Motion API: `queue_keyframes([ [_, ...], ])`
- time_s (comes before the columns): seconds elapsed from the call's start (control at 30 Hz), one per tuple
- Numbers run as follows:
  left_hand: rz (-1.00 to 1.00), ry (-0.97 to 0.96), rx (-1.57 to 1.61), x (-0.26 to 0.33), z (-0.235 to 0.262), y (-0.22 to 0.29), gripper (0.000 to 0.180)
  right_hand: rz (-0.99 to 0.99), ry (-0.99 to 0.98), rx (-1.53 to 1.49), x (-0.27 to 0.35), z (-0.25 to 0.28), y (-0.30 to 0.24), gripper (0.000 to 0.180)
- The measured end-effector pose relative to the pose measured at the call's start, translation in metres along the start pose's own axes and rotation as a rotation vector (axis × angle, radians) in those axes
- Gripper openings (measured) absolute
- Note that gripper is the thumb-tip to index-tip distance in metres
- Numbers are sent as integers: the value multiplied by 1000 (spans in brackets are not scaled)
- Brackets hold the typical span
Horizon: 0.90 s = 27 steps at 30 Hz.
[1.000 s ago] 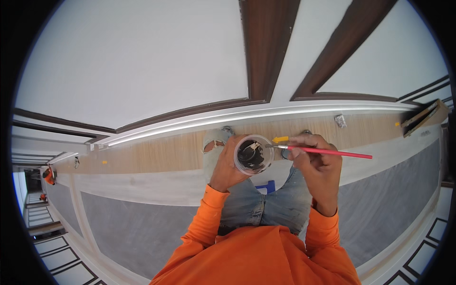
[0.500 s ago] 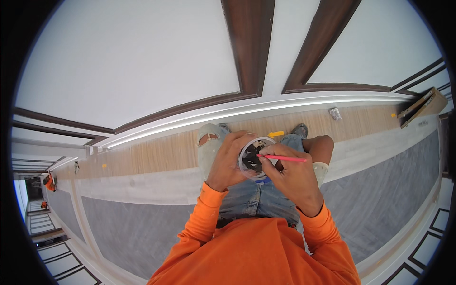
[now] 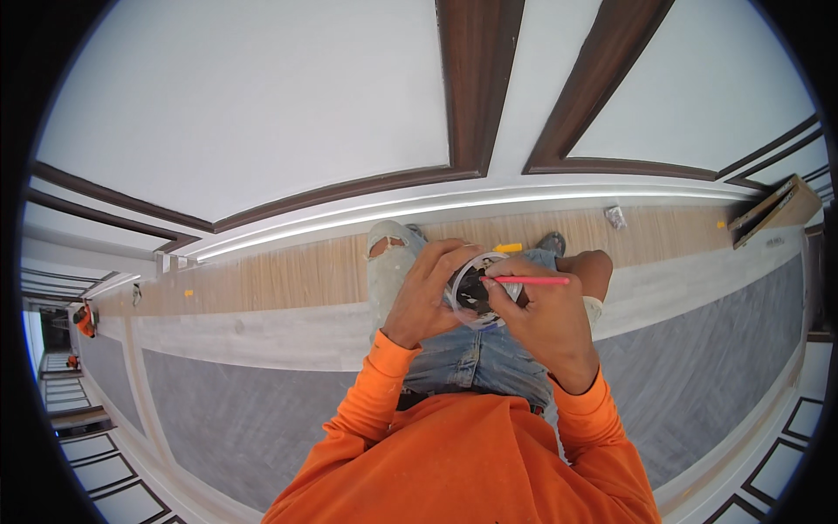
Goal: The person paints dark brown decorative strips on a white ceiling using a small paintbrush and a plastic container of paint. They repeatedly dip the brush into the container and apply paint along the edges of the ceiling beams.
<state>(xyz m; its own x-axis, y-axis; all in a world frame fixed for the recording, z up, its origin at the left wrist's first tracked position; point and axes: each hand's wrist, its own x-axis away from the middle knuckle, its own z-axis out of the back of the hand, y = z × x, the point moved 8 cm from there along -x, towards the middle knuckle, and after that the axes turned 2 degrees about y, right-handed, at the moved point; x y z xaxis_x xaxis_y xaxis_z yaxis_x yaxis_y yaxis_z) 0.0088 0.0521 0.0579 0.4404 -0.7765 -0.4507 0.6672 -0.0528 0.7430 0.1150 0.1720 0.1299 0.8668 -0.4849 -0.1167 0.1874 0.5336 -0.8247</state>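
Observation:
Between my hands, above my lap, is a clear plastic tub (image 3: 481,326) with dark brown, paint-like stuff and paler smears inside. My left hand (image 3: 417,293) wraps round its left side. In my right hand (image 3: 552,325), pinched between thumb and fingers, is a thin brush with a pinkish-red handle (image 3: 539,280). The handle lies nearly level, and its inner end reaches over the tub's opening. I cannot make out the bristles against the dark contents.
A white wall (image 3: 262,96) with dark brown moulding (image 3: 478,87) rises ahead. Along its foot run pale wood-look planks (image 3: 271,279) and a grey floor (image 3: 262,428). A small plastic packet (image 3: 615,217) and brown boards (image 3: 777,210) lie right. A person in orange (image 3: 85,320) crouches far left.
The brush has turned from a slant to nearly level, and my right hand has shifted slightly. The tub sits a little further right in view. My left hand keeps its hold.

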Motion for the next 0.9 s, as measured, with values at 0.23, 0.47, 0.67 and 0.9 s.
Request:
queue_keyframes([
  [0.23,44,-1,-35,0,-4,-6,77,-27,-73,-10,3,4,6,13],
  [0.47,69,-7,-3,-8,-3,-13,77,-49,28,-175,-4,21,20,11],
  [0.67,219,53,47,-8,-1,-44,78,-141,251,-982,-22,39,65,8],
  [0.9,347,157,63,8,1,-110,89,48,466,-1501,-97,52,89,10],
])
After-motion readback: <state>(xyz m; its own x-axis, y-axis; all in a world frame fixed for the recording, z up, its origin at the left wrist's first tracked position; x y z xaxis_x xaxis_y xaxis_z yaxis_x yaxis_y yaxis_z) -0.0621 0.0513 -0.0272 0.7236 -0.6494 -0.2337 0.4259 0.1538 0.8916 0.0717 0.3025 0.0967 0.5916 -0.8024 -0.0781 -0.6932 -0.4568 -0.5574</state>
